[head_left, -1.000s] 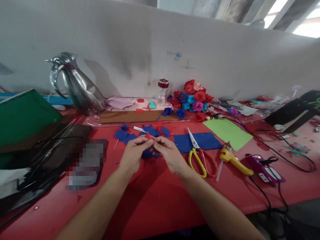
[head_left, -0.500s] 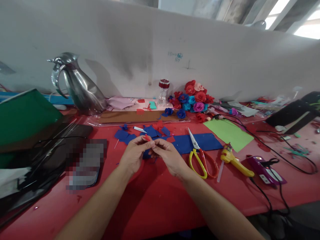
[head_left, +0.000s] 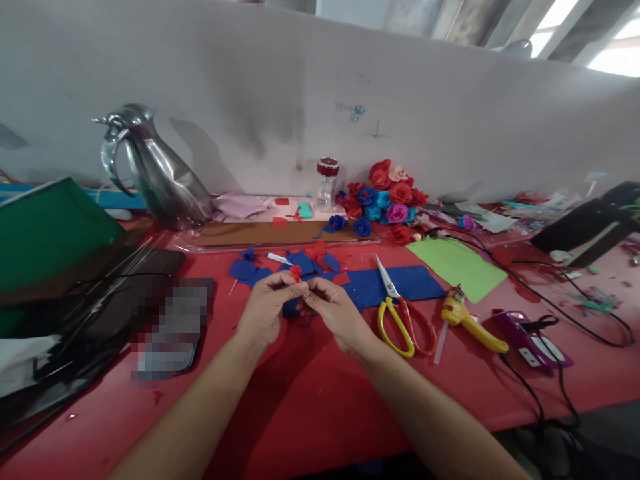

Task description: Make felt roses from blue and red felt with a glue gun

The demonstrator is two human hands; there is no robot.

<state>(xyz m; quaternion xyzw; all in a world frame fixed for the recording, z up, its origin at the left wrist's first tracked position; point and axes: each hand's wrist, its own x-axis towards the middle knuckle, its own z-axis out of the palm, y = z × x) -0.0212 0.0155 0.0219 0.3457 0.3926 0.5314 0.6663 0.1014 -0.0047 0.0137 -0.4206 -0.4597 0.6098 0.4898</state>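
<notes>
My left hand [head_left: 265, 308] and my right hand [head_left: 336, 311] meet above the red table [head_left: 300, 400], fingers pinched together. Between their fingertips sits a small red rolled piece [head_left: 296, 272], shaped like a tiny flower. Both hands grip it, the left from below and the right from the side. Under and behind the hands lie blue cut scraps [head_left: 300, 262] and a long blue strip [head_left: 395, 283].
Yellow-handled scissors [head_left: 400, 317] lie right of my hands, then a yellow glue gun [head_left: 467, 319] and a purple tool [head_left: 530, 337] with cables. A green sheet [head_left: 457, 267], finished flowers [head_left: 387, 197], a jar [head_left: 326, 183] and a steel jug [head_left: 150, 170] stand behind. Dark bags sit left.
The red piece has been turned and rolled tighter between the fingertips and now stands a little higher. The hands have stayed nearly in place.
</notes>
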